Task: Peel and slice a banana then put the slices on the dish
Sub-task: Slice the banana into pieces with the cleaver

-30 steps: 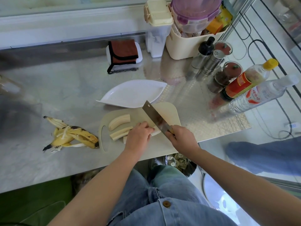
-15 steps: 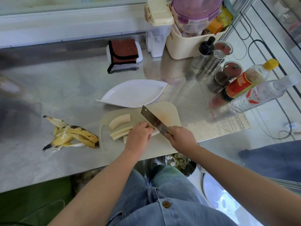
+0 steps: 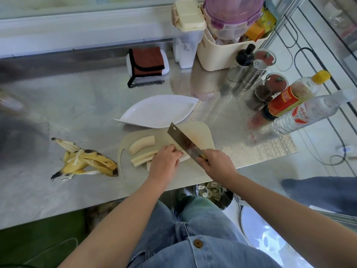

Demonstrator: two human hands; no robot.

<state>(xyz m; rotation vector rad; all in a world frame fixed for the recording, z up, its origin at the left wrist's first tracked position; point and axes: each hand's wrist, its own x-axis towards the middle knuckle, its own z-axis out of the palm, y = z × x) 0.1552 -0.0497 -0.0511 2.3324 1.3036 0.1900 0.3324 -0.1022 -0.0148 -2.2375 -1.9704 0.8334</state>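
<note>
On the beige cutting board (image 3: pixel 201 132) lie two peeled banana pieces (image 3: pixel 142 145), one behind the other. My left hand (image 3: pixel 164 161) holds down a third banana piece (image 3: pixel 184 157), mostly hidden under my fingers. My right hand (image 3: pixel 216 164) grips the handle of a cleaver (image 3: pixel 183 141), whose blade rests against that piece right beside my left fingertips. The white leaf-shaped dish (image 3: pixel 158 111) stands empty just behind the board.
The banana peel (image 3: pixel 85 161) lies left of the board on the steel counter (image 3: pixel 58 105). Bottles (image 3: pixel 293 95), spice jars, shakers and a cream bin (image 3: pixel 222 53) crowd the back right. A folded brown cloth (image 3: pixel 147 61) sits behind the dish. The counter's edge runs just under my wrists.
The cleaver has come down from a raised tilt to the banana piece under my left hand. My left hand has stayed in place.
</note>
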